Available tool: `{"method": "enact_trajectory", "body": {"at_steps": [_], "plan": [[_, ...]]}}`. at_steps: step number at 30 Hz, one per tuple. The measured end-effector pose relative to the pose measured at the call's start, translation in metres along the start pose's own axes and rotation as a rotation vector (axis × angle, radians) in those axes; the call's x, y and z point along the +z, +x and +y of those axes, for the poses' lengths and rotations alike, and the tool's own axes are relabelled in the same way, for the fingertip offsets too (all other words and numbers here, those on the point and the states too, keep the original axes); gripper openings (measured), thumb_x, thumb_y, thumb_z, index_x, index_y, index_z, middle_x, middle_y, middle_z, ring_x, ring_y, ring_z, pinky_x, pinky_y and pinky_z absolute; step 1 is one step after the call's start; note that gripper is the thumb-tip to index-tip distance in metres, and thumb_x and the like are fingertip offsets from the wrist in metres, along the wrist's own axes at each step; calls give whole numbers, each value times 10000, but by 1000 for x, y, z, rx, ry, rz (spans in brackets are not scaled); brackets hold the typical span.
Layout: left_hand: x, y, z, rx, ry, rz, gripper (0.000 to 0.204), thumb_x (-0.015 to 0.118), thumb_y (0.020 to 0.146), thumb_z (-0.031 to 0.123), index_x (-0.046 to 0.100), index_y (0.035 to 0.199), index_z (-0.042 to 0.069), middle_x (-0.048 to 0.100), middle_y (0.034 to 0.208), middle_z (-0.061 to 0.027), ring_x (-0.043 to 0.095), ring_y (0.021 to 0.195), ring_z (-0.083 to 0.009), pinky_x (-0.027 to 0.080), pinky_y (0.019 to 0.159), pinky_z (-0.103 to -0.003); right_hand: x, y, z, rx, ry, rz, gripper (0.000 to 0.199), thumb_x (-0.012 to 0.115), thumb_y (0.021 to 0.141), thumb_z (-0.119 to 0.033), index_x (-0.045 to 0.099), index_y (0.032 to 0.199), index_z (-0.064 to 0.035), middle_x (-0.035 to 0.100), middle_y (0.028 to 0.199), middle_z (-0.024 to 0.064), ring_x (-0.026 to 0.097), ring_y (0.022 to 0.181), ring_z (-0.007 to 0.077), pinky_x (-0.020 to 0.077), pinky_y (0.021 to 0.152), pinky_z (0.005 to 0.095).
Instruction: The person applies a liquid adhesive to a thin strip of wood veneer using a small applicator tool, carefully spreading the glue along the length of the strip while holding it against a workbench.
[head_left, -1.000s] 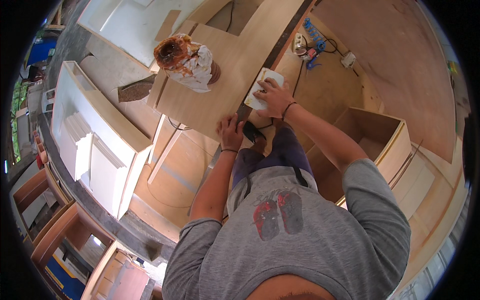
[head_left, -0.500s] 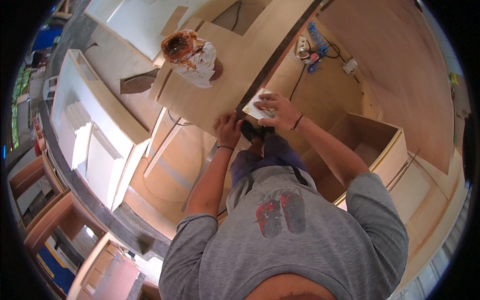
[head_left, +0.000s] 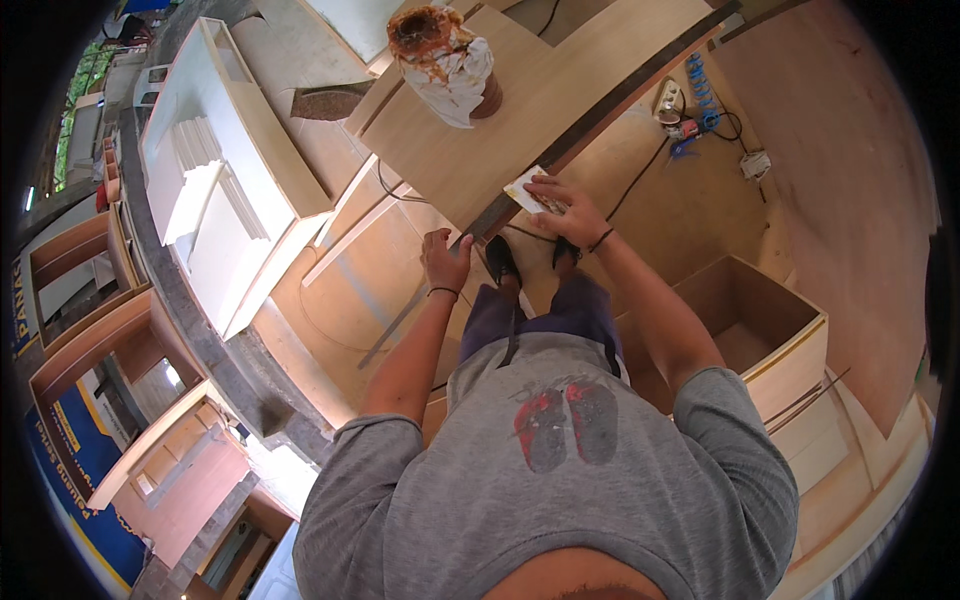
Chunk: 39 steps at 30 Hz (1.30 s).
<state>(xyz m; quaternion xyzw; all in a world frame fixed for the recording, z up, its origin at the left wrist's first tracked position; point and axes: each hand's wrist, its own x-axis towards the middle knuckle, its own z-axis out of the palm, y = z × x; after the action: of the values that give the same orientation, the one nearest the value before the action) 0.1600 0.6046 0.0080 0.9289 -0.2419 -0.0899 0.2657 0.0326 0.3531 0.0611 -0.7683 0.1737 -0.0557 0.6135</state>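
Observation:
My right hand (head_left: 568, 208) grips a small flat white pad (head_left: 524, 192) with brown stains. It rests against the dark edging strip (head_left: 575, 150) along the near edge of a light wooden panel (head_left: 450, 170). My left hand (head_left: 446, 264) is just off the panel's near corner, fingers curled around the strip's line; a loose dark length (head_left: 392, 330) trails below the hand. How firmly it is gripped is partly hidden. A glue-coated can (head_left: 452, 75) wrapped in torn white paper stands on the panel, its rim crusted with amber-brown drips.
At right, an open wooden box (head_left: 745, 320) sits near a tall wood sheet (head_left: 840, 180). A power strip (head_left: 668, 102), a coiled blue hose (head_left: 702, 85) and cables lie beyond the panel. A white-faced cabinet (head_left: 235, 180) lies at left, with several wooden frames farther off.
My left hand has come off the panel's corner, toward me. The pad in my right hand stays on the edging near the corner. The view has shifted, so the surroundings sit differently.

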Motion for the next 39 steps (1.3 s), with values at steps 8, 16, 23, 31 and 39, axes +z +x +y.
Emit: {"method": "enact_trajectory", "body": {"at_steps": [8, 16, 23, 31, 39], "plan": [[-1, 22, -17, 10, -169, -397, 467, 597, 886, 443, 634, 783, -10, 656, 736, -165, 655, 700, -261, 500, 659, -340, 26, -13, -18, 34, -603, -9, 612, 728, 650, -522, 659, 1189, -241, 486, 1380, 62, 387, 1302, 300, 261, 1048, 573], [6, 24, -16, 107, -240, -349, 476, 568, 903, 439, 632, 784, -18, 609, 655, -172, 608, 613, -292, 455, 587, -394, 43, -21, -17, 100, -908, -1, 679, 721, 590, -532, 641, 1208, -263, 446, 1408, 31, 344, 1332, 274, 197, 1019, 675], [0, 27, -17, -5, -280, -493, 526, 587, 855, 495, 643, 793, -24, 628, 734, -223, 622, 709, -369, 469, 645, -425, 49, -23, -15, 95, -964, 8, 656, 698, 623, -552, 644, 1207, -257, 447, 1411, 25, 371, 1308, 271, 171, 1021, 683], [3, 27, -14, -26, -205, -472, 506, 584, 855, 482, 651, 773, -13, 630, 716, -216, 626, 709, -369, 471, 653, -432, 63, -16, -17, 96, -992, 90, 651, 660, 656, -596, 634, 1213, -261, 426, 1430, 13, 348, 1332, 236, 160, 1005, 723], [5, 25, -11, -38, -164, -447, 488, 592, 859, 482, 675, 764, 10, 645, 689, -168, 638, 663, -293, 475, 632, -385, 65, -23, -4, 122, -1054, 81, 646, 677, 647, -568, 629, 1217, -268, 412, 1433, 10, 337, 1334, 242, 179, 993, 722]]}}
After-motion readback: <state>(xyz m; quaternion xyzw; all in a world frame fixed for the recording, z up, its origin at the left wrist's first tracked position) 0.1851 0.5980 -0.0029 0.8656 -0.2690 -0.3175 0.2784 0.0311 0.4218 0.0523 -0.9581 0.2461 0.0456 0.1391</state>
